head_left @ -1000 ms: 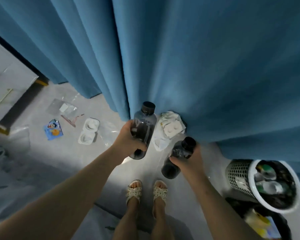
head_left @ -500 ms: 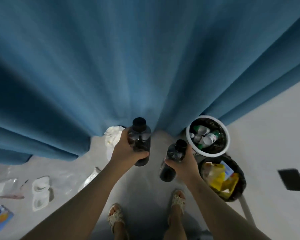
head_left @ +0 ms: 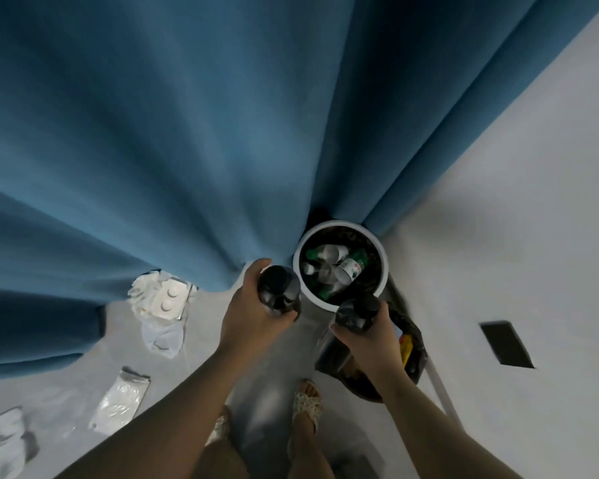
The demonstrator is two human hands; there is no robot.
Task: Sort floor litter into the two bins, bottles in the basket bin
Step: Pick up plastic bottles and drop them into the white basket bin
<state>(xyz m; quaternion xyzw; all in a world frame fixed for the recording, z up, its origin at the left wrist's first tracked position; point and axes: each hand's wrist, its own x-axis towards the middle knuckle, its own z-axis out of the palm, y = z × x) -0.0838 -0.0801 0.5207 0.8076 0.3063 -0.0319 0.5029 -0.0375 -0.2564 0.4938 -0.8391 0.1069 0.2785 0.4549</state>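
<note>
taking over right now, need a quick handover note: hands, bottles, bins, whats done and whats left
Left hand grips a dark bottle; right hand grips a second dark bottle, both beside the basket bin.
Done: several bottles lie in the basket bin; the black-bag bin holds some litter.
Left: drop both bottles in the basket bin, then clear the blister pack, white packet and other floor litter.

Basket bin [head_left: 385,271] is placed right of frame centre, against the curtain [head_left: 187,133] that fills the upper left. Bottles [head_left: 332,267] are piled inside it. Bagged bin [head_left: 418,354] is set just below it in the frame. Left hand [head_left: 253,316] with left bottle [head_left: 279,288] is held just left of the basket rim. Right hand [head_left: 370,337] with right bottle [head_left: 355,314] is held at the lower rim, over the bagged bin. Blister tray [head_left: 168,300] and packet [head_left: 121,404] are left on the floor at lower left.
</note>
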